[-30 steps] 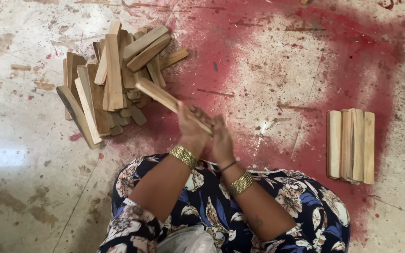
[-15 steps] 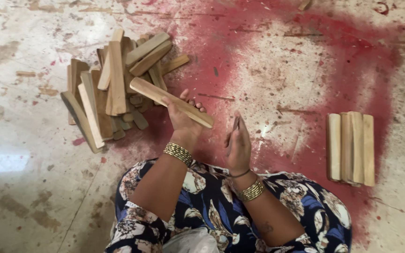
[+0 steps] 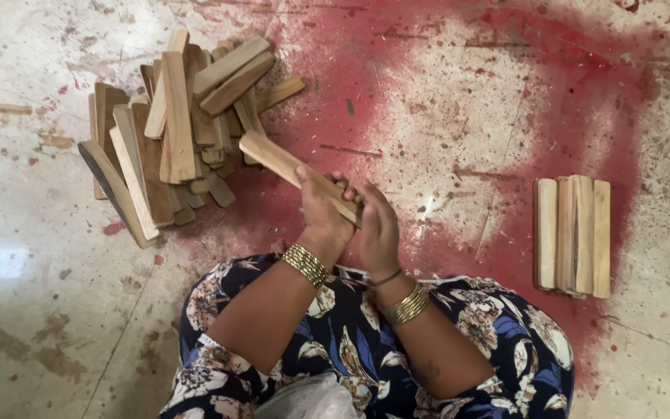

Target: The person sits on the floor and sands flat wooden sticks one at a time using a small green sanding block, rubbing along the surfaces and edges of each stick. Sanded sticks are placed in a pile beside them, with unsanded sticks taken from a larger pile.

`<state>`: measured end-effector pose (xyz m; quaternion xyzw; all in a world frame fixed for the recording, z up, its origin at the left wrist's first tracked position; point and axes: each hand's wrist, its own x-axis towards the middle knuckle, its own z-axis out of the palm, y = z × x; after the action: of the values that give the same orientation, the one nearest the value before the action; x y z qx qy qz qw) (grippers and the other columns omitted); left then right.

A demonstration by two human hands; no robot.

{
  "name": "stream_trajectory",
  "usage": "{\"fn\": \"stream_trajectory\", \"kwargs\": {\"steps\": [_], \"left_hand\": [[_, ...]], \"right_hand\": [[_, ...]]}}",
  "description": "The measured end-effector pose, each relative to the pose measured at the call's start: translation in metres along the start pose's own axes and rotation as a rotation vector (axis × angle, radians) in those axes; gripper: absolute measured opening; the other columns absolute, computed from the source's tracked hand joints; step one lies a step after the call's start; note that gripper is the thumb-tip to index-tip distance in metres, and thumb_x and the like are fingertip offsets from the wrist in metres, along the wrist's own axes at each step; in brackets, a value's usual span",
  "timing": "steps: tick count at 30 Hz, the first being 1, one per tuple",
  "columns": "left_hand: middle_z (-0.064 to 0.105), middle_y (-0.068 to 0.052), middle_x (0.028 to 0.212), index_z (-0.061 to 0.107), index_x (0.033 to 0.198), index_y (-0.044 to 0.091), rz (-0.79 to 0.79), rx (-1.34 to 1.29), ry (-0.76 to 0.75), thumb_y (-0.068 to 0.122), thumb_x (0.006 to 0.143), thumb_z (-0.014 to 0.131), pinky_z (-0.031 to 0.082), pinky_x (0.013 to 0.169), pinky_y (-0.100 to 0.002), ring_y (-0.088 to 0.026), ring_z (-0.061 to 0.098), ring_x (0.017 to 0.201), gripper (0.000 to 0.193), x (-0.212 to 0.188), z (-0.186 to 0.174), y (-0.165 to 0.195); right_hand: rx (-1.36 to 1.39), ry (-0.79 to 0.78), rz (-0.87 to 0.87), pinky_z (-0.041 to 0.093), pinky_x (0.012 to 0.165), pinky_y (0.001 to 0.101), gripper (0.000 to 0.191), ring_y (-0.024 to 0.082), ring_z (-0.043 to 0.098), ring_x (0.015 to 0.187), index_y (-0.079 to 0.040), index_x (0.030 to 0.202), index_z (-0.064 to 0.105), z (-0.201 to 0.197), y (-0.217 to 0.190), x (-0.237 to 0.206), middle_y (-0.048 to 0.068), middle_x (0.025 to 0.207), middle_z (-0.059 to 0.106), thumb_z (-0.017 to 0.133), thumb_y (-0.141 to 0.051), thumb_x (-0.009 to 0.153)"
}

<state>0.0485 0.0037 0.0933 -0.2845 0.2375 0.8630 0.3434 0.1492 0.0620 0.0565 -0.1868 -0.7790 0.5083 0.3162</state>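
- I am seeing the left hand (image 3: 321, 211) gripping a long flat pale wooden slat (image 3: 296, 172), whose free end is pointing up and away to the left.
- The right hand (image 3: 378, 233) is pressing its fingers against the slat's near end.
- A loose heap of brown wooden slats (image 3: 176, 132) is lying on the red-stained concrete floor (image 3: 459, 101), left of the hands.
- A tidy row of pale slats (image 3: 573, 235) is sitting well apart to their right.

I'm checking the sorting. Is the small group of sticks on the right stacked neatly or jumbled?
Neatly: the sticks lie flat side by side, parallel, ends roughly level, on the floor.
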Motion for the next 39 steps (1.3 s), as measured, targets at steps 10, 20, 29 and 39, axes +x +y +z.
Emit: {"fn": "stream_trajectory", "kwargs": {"steps": [10, 20, 29, 39], "left_hand": [[0.057, -0.007, 0.081, 0.049, 0.108, 0.013, 0.303, 0.288, 0.043, 0.04, 0.088, 0.068, 0.054, 0.063, -0.042, -0.023, 0.059, 0.067, 0.038, 0.027, -0.003, 0.001], [0.05, -0.006, 0.085, 0.043, 0.128, 0.011, 0.353, 0.16, -0.189, 0.023, 0.094, 0.047, 0.047, 0.061, -0.037, -0.02, 0.049, 0.069, 0.036, 0.048, -0.037, -0.015], [0.057, -0.011, 0.086, 0.046, 0.136, 0.003, 0.24, 0.092, -0.394, 0.026, 0.094, 0.035, 0.054, 0.079, -0.04, -0.022, 0.058, 0.079, 0.05, 0.033, -0.027, -0.019], [0.064, -0.014, 0.093, 0.052, 0.141, -0.005, 0.479, 0.401, -0.389, 0.014, 0.093, 0.041, 0.054, 0.076, -0.035, -0.023, 0.062, 0.083, 0.052, 0.051, -0.031, -0.004]], "right_hand": [[0.998, -0.162, 0.651, 0.048, 0.073, 0.028, 0.052, 0.014, 0.061, 0.1, -0.006, 0.146, 0.052, -0.009, -0.002, 0.009, 0.004, 0.135, 0.063, 0.044, -0.04, 0.108], [0.48, -0.14, 0.307, 0.049, 0.091, 0.03, 0.06, 0.016, 0.057, 0.104, 0.0, 0.158, 0.049, -0.01, -0.032, -0.005, 0.012, 0.119, 0.06, 0.041, -0.042, 0.116], [0.599, -0.199, 0.487, 0.05, 0.094, 0.0359, 0.047, 0.021, 0.063, 0.11, 0.004, 0.146, 0.055, -0.03, -0.04, 0.023, 0.02, 0.13, 0.063, 0.044, -0.027, 0.112], [0.031, -0.144, -0.275, 0.047, 0.117, 0.04, 0.033, 0.024, 0.056, 0.135, -0.002, 0.138, 0.057, -0.027, -0.041, 0.011, 0.014, 0.144, 0.058, 0.05, -0.019, 0.11]]}}
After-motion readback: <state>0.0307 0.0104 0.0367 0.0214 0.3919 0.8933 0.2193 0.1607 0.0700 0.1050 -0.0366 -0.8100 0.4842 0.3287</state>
